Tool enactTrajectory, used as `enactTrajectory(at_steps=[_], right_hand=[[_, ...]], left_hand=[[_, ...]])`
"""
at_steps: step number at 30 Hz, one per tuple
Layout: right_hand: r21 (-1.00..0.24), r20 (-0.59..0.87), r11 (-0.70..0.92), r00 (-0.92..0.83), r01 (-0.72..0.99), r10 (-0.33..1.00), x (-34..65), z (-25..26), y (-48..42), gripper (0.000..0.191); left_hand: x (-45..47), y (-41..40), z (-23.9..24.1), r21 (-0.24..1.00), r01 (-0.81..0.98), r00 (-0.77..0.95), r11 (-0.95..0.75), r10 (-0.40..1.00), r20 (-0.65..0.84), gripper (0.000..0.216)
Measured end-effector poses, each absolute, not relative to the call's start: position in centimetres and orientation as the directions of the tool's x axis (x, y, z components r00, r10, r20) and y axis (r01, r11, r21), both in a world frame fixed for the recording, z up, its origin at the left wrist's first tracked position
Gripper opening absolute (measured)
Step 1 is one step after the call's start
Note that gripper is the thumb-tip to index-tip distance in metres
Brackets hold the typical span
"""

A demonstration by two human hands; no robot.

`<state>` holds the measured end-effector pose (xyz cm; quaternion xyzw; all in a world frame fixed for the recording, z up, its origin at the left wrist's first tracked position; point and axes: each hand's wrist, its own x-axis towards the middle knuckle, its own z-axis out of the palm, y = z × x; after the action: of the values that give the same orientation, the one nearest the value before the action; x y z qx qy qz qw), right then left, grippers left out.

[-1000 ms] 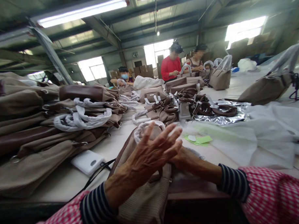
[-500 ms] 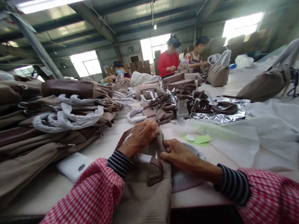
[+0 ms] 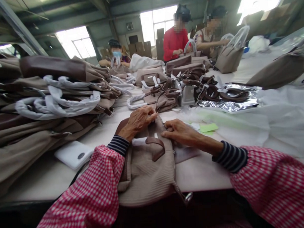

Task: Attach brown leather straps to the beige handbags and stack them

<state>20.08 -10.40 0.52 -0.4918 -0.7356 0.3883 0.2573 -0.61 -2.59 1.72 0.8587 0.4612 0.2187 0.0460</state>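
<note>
A beige ribbed handbag [image 3: 147, 170] with a brown strap lies flat on the white table [image 3: 201, 173] in front of me, its lower end hanging over the near edge. My left hand [image 3: 138, 121] is curled, fingers pressed onto the bag's far end. My right hand [image 3: 180, 132] rests beside it, fingers closed on the bag's upper right edge near the zip. Both sleeves are red-checked over striped cuffs.
A tall stack of beige and brown bags [image 3: 42, 108] with wrapped handles fills the left. A white device [image 3: 74, 154] lies by it. Brown straps [image 3: 211, 92] on silver foil, white wrapping sheets [image 3: 267, 120] and green slips [image 3: 207, 127] sit right. Three people [image 3: 175, 40] work at the far end.
My left hand, raised and spread a second ago, has come down and closed onto the bag's far end. The view has tilted down and the bag has slid toward me.
</note>
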Motion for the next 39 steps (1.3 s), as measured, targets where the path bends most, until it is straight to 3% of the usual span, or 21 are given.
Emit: enactTrajectory(at_steps=[2,5,9,11,16,22,30,33,39], right_hand=[[-0.850,-0.050,0.185,-0.424,0.493,0.904,21.1,0.7,-11.3,0.014],[-0.880,0.021,0.230,-0.451,0.415,0.892,22.7,1.0,-13.4,0.006],[-0.824,0.138,0.378,-0.496,0.423,0.857,23.6,1.6,-15.8,0.014],[-0.805,0.135,0.397,-0.515,0.440,0.846,23.5,1.8,-16.0,0.015],[-0.833,0.155,0.362,-0.452,0.419,0.878,23.2,0.7,-13.4,0.016],[-0.800,0.179,0.398,-0.455,0.449,0.873,23.5,0.0,-13.1,0.015],[-0.650,0.175,0.501,-0.528,0.571,0.831,23.8,0.4,-17.2,0.010],[-0.656,0.234,0.486,-0.457,0.577,0.858,22.8,-0.5,-17.6,0.006],[-0.698,0.417,0.577,-0.415,0.424,0.809,21.6,-0.7,-17.5,0.013]], left_hand=[[-0.4,-2.9,1.7,0.245,0.791,0.492,-0.560,0.821,0.289,0.030],[-0.2,-3.6,1.9,0.126,0.792,0.554,-0.597,0.790,0.264,0.028],[0.1,-4.8,1.8,-0.102,0.642,0.752,-0.760,0.599,0.274,0.032],[0.2,-5.3,1.7,-0.153,0.549,0.827,-0.822,0.507,0.242,0.034],[0.4,-5.8,1.8,-0.164,0.550,0.831,-0.819,0.515,0.211,0.014],[0.3,-6.4,1.9,-0.119,0.494,0.861,-0.861,0.466,0.204,0.031],[0.6,-6.4,1.7,-0.140,0.469,0.879,-0.872,0.444,0.177,0.030],[0.5,-6.2,1.5,-0.156,0.463,0.882,-0.872,0.436,0.181,0.025],[0.2,-6.1,2.1,-0.083,0.506,0.838,-0.859,0.466,0.285,0.033]])
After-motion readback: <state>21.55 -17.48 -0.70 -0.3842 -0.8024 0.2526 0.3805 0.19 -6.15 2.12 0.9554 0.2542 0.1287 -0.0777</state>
